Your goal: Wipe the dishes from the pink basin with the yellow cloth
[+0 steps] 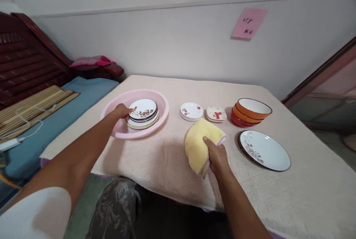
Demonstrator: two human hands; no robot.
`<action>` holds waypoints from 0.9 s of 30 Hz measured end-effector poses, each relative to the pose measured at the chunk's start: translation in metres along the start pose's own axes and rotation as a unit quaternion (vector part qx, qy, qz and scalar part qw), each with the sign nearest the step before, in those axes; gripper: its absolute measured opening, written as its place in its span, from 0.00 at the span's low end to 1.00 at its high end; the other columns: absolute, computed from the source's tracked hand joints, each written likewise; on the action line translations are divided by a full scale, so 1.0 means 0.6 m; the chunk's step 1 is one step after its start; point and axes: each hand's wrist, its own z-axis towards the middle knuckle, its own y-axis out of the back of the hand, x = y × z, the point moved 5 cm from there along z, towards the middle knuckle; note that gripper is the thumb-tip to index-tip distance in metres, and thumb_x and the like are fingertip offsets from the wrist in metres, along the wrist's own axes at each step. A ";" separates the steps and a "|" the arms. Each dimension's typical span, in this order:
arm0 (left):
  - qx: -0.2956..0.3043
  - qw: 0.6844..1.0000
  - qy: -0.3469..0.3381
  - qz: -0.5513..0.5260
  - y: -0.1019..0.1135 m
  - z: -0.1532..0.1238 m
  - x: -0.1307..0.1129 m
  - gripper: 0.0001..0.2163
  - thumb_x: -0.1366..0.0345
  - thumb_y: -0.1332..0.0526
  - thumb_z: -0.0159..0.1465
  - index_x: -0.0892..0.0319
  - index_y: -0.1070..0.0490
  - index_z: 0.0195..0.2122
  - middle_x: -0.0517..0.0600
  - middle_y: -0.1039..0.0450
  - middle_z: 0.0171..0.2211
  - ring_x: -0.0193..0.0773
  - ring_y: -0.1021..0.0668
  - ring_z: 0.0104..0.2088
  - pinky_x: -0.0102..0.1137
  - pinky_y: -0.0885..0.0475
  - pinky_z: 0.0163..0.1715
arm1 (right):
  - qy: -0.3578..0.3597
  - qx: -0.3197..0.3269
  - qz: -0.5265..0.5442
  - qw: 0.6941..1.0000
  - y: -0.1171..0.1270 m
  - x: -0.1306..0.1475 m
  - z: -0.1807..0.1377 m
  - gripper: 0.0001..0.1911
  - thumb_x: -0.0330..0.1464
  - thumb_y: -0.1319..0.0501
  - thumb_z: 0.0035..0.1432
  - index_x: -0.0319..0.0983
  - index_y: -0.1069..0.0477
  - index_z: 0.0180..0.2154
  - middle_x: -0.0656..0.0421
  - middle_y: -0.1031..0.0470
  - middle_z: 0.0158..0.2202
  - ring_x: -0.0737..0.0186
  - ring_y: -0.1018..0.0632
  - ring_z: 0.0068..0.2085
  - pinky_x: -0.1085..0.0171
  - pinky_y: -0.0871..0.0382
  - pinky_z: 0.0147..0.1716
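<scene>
My left hand (122, 111) reaches into the pink basin (164, 102) at the left. Its thumb lies on the rim of the top plate (143, 107), white with brown flowers and a dark edge, and the fingers are mostly hidden below the rim. That plate sits on a stack of other plates (143, 123) inside the basin. Over the middle of the table, my right hand (217, 157) grips a folded yellow cloth (198, 142) with a purple border, thumb on top.
On the covered table (164, 161) stand small flowered plates (191, 110), square dishes (216, 113), stacked orange and red bowls (250, 111) and large oval plates (265, 150). A wall (167, 46) bearing a pink note (249, 23) runs behind. A wooden bench (25, 53) is at left.
</scene>
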 end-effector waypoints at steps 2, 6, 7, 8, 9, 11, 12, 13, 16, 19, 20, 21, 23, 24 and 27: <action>0.012 0.999 0.006 -0.039 -0.002 0.002 0.006 0.14 0.62 0.29 0.45 0.64 0.32 0.21 0.48 0.37 0.09 0.35 0.32 0.14 0.30 0.34 0.19 | -0.001 0.001 -0.002 1.000 -0.002 -0.003 0.002 0.26 0.35 0.31 0.39 0.35 0.28 0.43 0.52 0.21 0.40 0.53 0.20 0.34 0.59 0.24 0.33; 0.040 0.993 0.013 -0.109 0.002 0.000 0.014 0.11 0.66 0.29 0.45 0.65 0.31 0.22 0.49 0.35 0.11 0.33 0.32 0.15 0.29 0.33 0.19 | 0.001 0.005 -0.003 1.000 -0.006 -0.010 0.005 0.25 0.34 0.31 0.39 0.36 0.28 0.43 0.52 0.21 0.41 0.53 0.20 0.35 0.59 0.24 0.33; 0.046 0.991 0.012 -0.128 0.005 -0.003 0.015 0.10 0.68 0.30 0.45 0.66 0.30 0.23 0.49 0.33 0.12 0.33 0.31 0.15 0.29 0.33 0.19 | -0.004 0.007 -0.001 1.000 -0.007 -0.012 0.005 0.25 0.34 0.31 0.39 0.36 0.28 0.43 0.52 0.21 0.41 0.53 0.20 0.34 0.59 0.24 0.33; 0.051 0.987 0.009 -0.149 0.010 -0.006 0.014 0.09 0.69 0.30 0.46 0.66 0.30 0.24 0.50 0.32 0.14 0.34 0.29 0.17 0.29 0.32 0.20 | -0.009 0.009 0.002 1.000 -0.007 -0.013 0.006 0.25 0.34 0.31 0.39 0.36 0.28 0.43 0.52 0.22 0.41 0.53 0.20 0.34 0.59 0.24 0.32; 0.056 0.984 0.005 -0.170 0.015 -0.009 0.013 0.09 0.70 0.31 0.47 0.67 0.30 0.25 0.51 0.31 0.16 0.35 0.28 0.18 0.29 0.30 0.21 | -0.015 0.012 0.007 1.000 -0.008 -0.014 0.005 0.25 0.34 0.31 0.40 0.36 0.29 0.43 0.52 0.22 0.41 0.53 0.20 0.34 0.58 0.24 0.32; 0.061 0.977 -0.007 -0.206 0.028 -0.019 0.008 0.08 0.71 0.34 0.48 0.67 0.29 0.28 0.53 0.28 0.20 0.36 0.25 0.22 0.30 0.28 0.25 | -0.022 0.017 0.015 1.000 -0.008 -0.013 0.005 0.25 0.34 0.31 0.40 0.37 0.29 0.44 0.52 0.22 0.42 0.53 0.20 0.33 0.58 0.24 0.31; 0.061 0.973 -0.015 -0.221 0.036 -0.024 0.006 0.08 0.72 0.35 0.48 0.67 0.30 0.29 0.54 0.27 0.22 0.37 0.24 0.23 0.31 0.27 0.26 | -0.022 0.017 0.017 0.999 -0.008 -0.012 0.004 0.25 0.33 0.31 0.40 0.37 0.29 0.44 0.52 0.22 0.42 0.53 0.20 0.33 0.58 0.24 0.31; 0.058 0.971 -0.024 -0.233 0.044 -0.029 0.004 0.08 0.73 0.35 0.48 0.67 0.30 0.29 0.54 0.27 0.23 0.37 0.24 0.24 0.31 0.27 0.27 | -0.020 0.016 0.019 0.999 -0.008 -0.011 0.004 0.25 0.33 0.31 0.40 0.37 0.29 0.44 0.52 0.22 0.42 0.54 0.20 0.33 0.58 0.24 0.32; 0.021 0.967 -0.051 -0.250 0.070 -0.044 -0.001 0.07 0.73 0.37 0.48 0.65 0.32 0.29 0.52 0.28 0.23 0.36 0.24 0.25 0.31 0.26 0.27 | -0.017 0.010 0.022 1.000 -0.007 -0.009 0.003 0.24 0.32 0.31 0.40 0.36 0.29 0.43 0.52 0.22 0.41 0.55 0.20 0.33 0.59 0.24 0.33; -0.056 0.966 -0.071 -0.243 0.100 -0.065 -0.005 0.08 0.72 0.37 0.49 0.61 0.36 0.29 0.45 0.34 0.19 0.34 0.27 0.21 0.30 0.29 0.23 | -0.020 0.009 0.018 1.000 -0.009 -0.011 0.001 0.23 0.32 0.32 0.40 0.36 0.28 0.43 0.52 0.21 0.41 0.55 0.20 0.33 0.60 0.24 0.32; -0.094 0.968 -0.087 -0.218 0.113 -0.076 -0.008 0.08 0.71 0.37 0.49 0.60 0.37 0.28 0.43 0.37 0.17 0.34 0.29 0.20 0.29 0.31 0.22 | -0.022 0.009 0.015 1.000 -0.010 -0.011 0.001 0.23 0.32 0.32 0.41 0.36 0.28 0.42 0.52 0.21 0.40 0.55 0.20 0.32 0.60 0.24 0.31; -0.139 0.969 -0.111 -0.172 0.128 -0.089 -0.013 0.08 0.69 0.38 0.50 0.59 0.38 0.28 0.42 0.39 0.17 0.33 0.31 0.19 0.28 0.33 0.21 | -0.025 0.009 0.011 1.000 -0.011 -0.012 0.000 0.22 0.32 0.32 0.41 0.36 0.28 0.42 0.52 0.21 0.40 0.55 0.20 0.32 0.60 0.24 0.31; -0.237 0.953 -0.185 -0.021 0.158 -0.125 -0.031 0.07 0.67 0.39 0.51 0.58 0.39 0.27 0.42 0.42 0.17 0.33 0.33 0.19 0.27 0.39 0.20 | -0.027 0.008 0.007 1.000 -0.013 -0.013 -0.001 0.22 0.32 0.32 0.41 0.35 0.28 0.41 0.51 0.21 0.39 0.55 0.20 0.31 0.60 0.24 0.30; -0.277 0.932 -0.225 0.061 0.170 -0.145 -0.041 0.06 0.66 0.40 0.52 0.58 0.38 0.27 0.43 0.42 0.18 0.34 0.33 0.20 0.28 0.42 0.20 | -0.026 0.010 0.007 1.000 -0.013 -0.013 0.000 0.22 0.32 0.32 0.41 0.35 0.28 0.41 0.51 0.21 0.40 0.55 0.20 0.31 0.60 0.24 0.30; -0.338 0.871 -0.287 0.212 0.190 -0.192 -0.054 0.05 0.63 0.43 0.57 0.58 0.37 0.31 0.45 0.40 0.19 0.36 0.34 0.21 0.30 0.47 0.21 | -0.022 0.014 0.014 1.000 -0.015 -0.014 0.005 0.23 0.32 0.32 0.40 0.36 0.28 0.42 0.51 0.21 0.41 0.55 0.20 0.31 0.60 0.24 0.30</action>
